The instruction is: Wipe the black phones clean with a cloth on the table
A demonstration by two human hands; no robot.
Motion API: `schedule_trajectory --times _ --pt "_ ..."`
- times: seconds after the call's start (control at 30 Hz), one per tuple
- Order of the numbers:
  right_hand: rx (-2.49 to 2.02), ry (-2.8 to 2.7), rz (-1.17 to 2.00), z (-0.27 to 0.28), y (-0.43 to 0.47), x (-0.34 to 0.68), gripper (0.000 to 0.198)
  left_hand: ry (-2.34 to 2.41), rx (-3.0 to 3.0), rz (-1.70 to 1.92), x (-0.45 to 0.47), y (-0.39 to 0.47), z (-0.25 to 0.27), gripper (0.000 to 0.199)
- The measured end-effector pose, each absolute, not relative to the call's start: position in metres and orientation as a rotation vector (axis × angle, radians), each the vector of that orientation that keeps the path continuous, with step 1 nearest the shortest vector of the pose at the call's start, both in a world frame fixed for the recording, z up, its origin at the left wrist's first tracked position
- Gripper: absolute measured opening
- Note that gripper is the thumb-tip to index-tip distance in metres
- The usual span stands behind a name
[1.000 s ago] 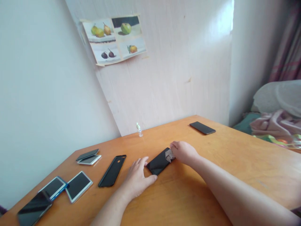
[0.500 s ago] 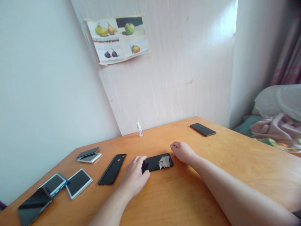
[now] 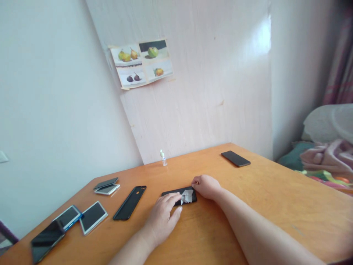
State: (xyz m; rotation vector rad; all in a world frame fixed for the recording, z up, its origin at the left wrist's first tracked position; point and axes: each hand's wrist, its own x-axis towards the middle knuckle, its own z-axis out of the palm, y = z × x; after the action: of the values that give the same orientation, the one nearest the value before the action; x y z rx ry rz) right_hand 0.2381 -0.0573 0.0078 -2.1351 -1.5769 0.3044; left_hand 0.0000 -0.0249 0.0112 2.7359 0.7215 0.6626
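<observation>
Grey scrap (image 3: 187, 196) — one — lies on one phone (image 3: 175, 191) between two hands (image 3: 163, 213) (image 3: 206, 186).

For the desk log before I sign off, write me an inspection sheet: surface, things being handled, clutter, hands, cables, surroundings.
Surface: wooden tabletop, orange-brown.
Things being handled: black phone, flat on the tabletop; crumpled grey piece lying on it, material unclear.
Clutter: black case, white phone and several other devices to the left; small bottle upright near the board; dark phone at far right.
Hands: left hand spread, fingers over the black phone; right hand bent at its right end, grip unclear.
Cables: nothing seen.
Surroundings: board behind, bearing a fruit picture sheet; pink bedding at right.
</observation>
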Motion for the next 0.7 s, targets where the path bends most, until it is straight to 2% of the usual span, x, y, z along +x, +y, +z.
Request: schedule_trajectory --times 0.13,0.37,0.7 --pt "-2.114 -1.603 0.337 0.006 -0.055 0.240 0.025 0.689 2.787 0.535 0.009 -0.036 0.024 0.042" --pt "-2.075 -1.632 0.371 0.004 -0.053 0.241 0.031 0.739 2.876 0.063 0.044 -0.048 0.039 0.063" --pt "-2.050 -1.628 0.387 0.012 -0.057 0.237 0.030 0.766 2.930 -0.057 0.036 -0.074 0.037 0.072"
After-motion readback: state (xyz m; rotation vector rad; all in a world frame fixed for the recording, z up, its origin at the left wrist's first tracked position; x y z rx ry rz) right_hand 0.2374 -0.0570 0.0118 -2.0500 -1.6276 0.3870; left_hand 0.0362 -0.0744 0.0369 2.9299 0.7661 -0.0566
